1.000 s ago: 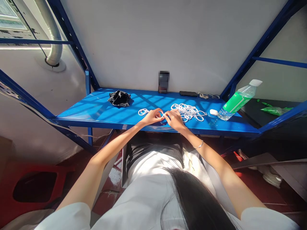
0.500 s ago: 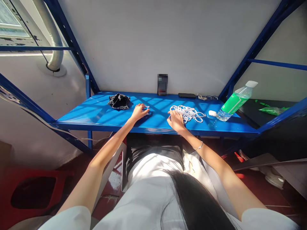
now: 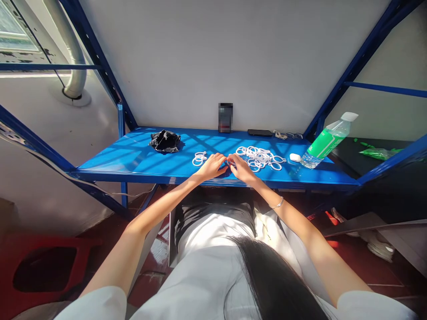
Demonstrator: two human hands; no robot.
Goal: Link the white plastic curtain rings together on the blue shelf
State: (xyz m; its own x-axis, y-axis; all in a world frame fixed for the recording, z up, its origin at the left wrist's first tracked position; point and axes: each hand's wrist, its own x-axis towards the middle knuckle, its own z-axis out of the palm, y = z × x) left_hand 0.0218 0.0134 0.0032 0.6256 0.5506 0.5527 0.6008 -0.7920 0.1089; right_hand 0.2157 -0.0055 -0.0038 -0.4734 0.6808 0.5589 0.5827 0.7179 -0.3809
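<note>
Over the front middle of the blue table (image 3: 133, 162), my left hand (image 3: 212, 167) and my right hand (image 3: 242, 170) meet at the fingertips. Both are closed in a pinch, and what lies between them is too small and covered to make out. Beside my right hand spreads a loose pile of white rings (image 3: 262, 156), which look like hair ties. A few more white rings (image 3: 199, 158) lie apart, just left of my left hand.
A crumpled black plastic bag (image 3: 165, 141) sits at the left. A dark upright box (image 3: 225, 118) leans by the wall, with a black phone (image 3: 260, 133) and a cable (image 3: 287, 135) nearby. At the right are a white cap (image 3: 295, 158) and a green-labelled bottle (image 3: 325, 144).
My left hand has let go of the white rings at the left and moved right to meet my right hand. My right hand has shifted slightly left, off the pile's edge.
</note>
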